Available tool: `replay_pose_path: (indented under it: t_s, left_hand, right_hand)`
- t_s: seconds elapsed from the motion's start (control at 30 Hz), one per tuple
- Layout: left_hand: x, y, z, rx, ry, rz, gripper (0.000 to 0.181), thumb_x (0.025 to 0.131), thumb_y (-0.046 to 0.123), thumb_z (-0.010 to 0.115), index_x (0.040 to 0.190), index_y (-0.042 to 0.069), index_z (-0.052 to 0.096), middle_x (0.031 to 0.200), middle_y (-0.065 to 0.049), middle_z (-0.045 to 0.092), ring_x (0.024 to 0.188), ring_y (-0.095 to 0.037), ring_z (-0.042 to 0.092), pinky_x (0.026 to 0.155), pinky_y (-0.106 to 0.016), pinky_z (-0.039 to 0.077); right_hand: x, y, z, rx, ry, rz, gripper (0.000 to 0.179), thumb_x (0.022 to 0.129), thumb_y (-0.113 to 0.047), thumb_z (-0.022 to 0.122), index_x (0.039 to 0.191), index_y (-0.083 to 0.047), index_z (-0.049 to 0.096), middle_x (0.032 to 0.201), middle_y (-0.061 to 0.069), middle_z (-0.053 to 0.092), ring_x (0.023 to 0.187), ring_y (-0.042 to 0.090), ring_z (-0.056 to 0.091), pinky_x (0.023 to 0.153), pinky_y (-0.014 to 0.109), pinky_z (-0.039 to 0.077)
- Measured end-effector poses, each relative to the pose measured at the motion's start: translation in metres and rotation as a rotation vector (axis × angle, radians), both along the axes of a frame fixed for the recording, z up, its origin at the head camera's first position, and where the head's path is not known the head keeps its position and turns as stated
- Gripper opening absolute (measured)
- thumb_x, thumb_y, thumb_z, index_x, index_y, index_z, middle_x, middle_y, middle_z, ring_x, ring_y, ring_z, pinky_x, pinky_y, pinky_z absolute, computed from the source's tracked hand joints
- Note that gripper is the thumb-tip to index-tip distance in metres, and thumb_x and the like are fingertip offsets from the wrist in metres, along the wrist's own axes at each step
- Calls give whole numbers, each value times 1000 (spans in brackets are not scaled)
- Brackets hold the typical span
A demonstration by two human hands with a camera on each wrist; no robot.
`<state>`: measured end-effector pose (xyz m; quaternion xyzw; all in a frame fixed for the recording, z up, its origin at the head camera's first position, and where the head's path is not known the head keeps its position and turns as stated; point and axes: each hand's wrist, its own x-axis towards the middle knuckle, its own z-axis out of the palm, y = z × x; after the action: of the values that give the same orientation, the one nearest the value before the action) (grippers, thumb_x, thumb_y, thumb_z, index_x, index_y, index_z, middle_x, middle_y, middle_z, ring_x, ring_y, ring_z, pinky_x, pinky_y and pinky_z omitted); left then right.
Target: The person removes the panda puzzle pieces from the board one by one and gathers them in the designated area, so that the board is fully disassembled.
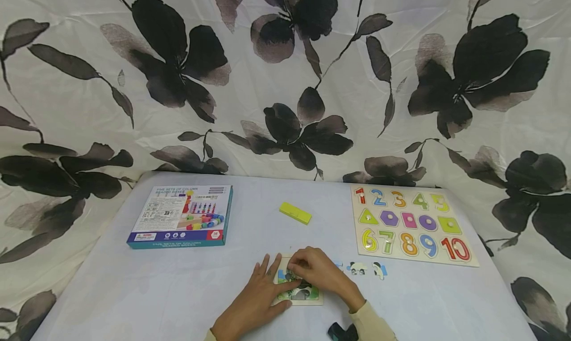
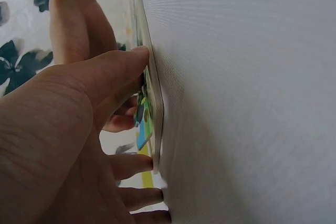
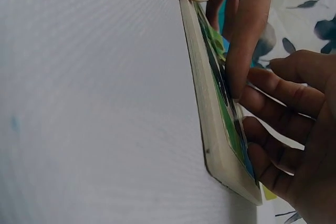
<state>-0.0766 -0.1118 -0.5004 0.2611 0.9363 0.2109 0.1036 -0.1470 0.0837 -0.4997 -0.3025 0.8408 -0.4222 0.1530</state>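
A small wooden puzzle board (image 1: 314, 301) with a green and blue picture lies near the front of the table. My left hand (image 1: 256, 301) steadies it with spread, mostly straight fingers. Its thumb presses the near edge, and its index finger (image 3: 249, 35) reaches across the picture. Over the board's upper part, my right hand (image 1: 318, 271) bends its fingers down, with the fingertips at the picture surface. Whether they pinch a piece, I cannot tell. A blue-edged puzzle piece (image 2: 142, 139) stands slightly proud of the board in the left wrist view.
Loose panda-picture pieces (image 1: 357, 268) lie right of the board, partly behind the right hand. A yellow-green block (image 1: 295, 213) sits farther back. At left is a boxed bead set (image 1: 180, 217); at right, a number-and-shape board (image 1: 415, 224). A black object (image 1: 342, 332) is beside the right sleeve.
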Motion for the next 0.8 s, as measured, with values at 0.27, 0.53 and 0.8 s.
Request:
replay_pose_path:
  t_s: [0.27,0.53,0.8]
  left_hand:
    - [1,0,0,-1,21,-6,44,91,40,62,135,35,56,154,-27,22,138,-55,15,104,-68,25]
    - [0,-1,1,-4,5,-8,45,91,40,62,135,34,56,154,-26,22,138,-55,14,104,-68,25]
    - [0,0,1,-22,21,-10,43,90,41,62,132,31,60,152,-26,26,137,-55,17,102,-69,27]
  right_hand:
    - [2,1,1,-11,-3,-2,16,94,-23,62,94,-12,74,86,-12,67,83,4,56,80,27,47]
    - [3,0,1,-12,18,12,11,91,-20,65,96,-15,75,89,-12,69,84,3,56,82,27,46]
    - [2,-1,2,-3,41,41,10,89,-18,68,96,-15,75,88,-13,68,82,4,55,79,25,45]
